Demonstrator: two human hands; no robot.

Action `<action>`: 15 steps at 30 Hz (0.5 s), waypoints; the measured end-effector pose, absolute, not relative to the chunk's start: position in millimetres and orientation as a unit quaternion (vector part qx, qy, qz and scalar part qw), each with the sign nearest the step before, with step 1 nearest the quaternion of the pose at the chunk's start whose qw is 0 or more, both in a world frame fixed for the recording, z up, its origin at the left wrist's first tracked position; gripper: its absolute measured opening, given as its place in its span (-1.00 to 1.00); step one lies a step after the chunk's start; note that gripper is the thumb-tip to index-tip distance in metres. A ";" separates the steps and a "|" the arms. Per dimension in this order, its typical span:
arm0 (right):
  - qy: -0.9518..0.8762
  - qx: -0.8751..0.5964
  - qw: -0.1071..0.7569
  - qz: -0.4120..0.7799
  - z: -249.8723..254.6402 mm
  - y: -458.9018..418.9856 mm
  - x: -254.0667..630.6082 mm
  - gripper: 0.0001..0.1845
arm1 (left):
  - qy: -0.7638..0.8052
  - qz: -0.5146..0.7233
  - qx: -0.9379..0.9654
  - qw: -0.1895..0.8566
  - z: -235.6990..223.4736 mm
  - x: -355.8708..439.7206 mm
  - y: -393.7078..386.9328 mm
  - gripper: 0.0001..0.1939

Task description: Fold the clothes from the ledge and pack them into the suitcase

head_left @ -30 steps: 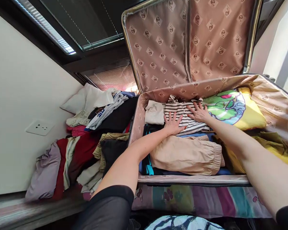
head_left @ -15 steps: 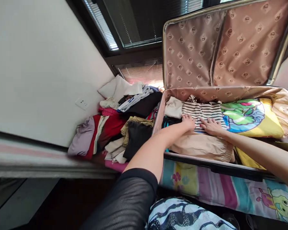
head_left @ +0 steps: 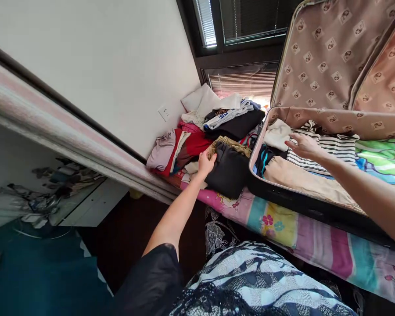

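A white wall (head_left: 125, 66) fills much of the left side, and to the right of it stands a black suitcase (head_left: 283, 195), its pink-lined lid (head_left: 319, 74) raised. The suitcase rests on a striped, flowered cover (head_left: 283, 224). Just left of it, a heap of clothes (head_left: 199, 145) reaches back toward the window blind (head_left: 243, 83).

Inside the suitcase, a beige garment (head_left: 309, 179) lies along the front, with a black-and-white striped garment (head_left: 335, 147) behind it and a green printed cloth (head_left: 382, 158) to the right. Outside, the folded black garment (head_left: 228, 173) lies at the front of the heap, close beside the suitcase, a khaki garment (head_left: 238, 147) partly showing behind it. A smaller off-white cloth (head_left: 278, 134) sits in the suitcase's back left part.

The person's left hand (head_left: 206, 163) is at the left edge of the folded black garment, fingers bent; whether it grips the fabric cannot be told. The right hand (head_left: 303, 146), fingers loosely spread and holding nothing visible, is over the striped garment, near the off-white cloth; contact is unclear. Smallest is a wall socket (head_left: 163, 113) above the heap.
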State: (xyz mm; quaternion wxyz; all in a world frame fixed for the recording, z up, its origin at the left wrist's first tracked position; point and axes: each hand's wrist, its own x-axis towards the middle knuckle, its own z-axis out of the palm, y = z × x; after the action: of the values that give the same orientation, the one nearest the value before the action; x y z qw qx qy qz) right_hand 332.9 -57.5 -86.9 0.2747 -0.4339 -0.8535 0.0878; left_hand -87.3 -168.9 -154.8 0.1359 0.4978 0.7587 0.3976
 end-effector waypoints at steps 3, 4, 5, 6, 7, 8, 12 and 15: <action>-0.865 -0.428 0.259 0.045 -58.7 -84.6 265.1 -0.51 | 0.804 0.370 0.426 0.187 -199.6 -88.3 -215.0 -0.55; -0.887 -0.380 0.261 0.031 -55.3 -103.1 239.3 -0.52 | 0.810 0.358 0.417 0.205 -210.3 -84.3 -225.2 -0.50; -0.906 -0.332 0.261 0.021 -56.2 -125.1 214.3 -0.53 | 0.813 0.347 0.414 0.218 -218.3 -80.0 -232.3 -0.44; -0.924 -0.292 0.244 0.022 -61.6 -148.8 191.6 -0.55 | 0.815 0.337 0.414 0.226 -223.8 -76.3 -236.5 -0.38; -0.937 -0.275 0.214 0.032 -71.5 -172.6 171.8 -0.54 | 0.817 0.330 0.414 0.230 -226.8 -73.4 -238.3 -0.30; -0.947 -0.270 0.170 0.044 -85.4 -194.4 155.5 -0.50 | 0.821 0.323 0.410 0.233 -227.8 -71.7 -238.3 -0.23; -0.930 -0.361 0.010 0.070 -158.4 -242.9 119.6 -0.02 | 0.842 0.287 0.362 0.280 -220.1 -71.8 -232.9 -0.13; -0.902 -0.426 -0.008 0.074 -202.5 -244.0 108.6 0.26 | 0.822 0.316 0.339 0.332 -212.2 -72.0 -233.2 -0.28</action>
State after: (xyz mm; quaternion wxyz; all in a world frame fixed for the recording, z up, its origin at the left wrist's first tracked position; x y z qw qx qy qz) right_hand 108.6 -244.0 -202.5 -0.0083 -0.4259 -0.9018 0.0736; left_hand -72.0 -233.2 -212.2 0.3320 0.3394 0.8215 0.3158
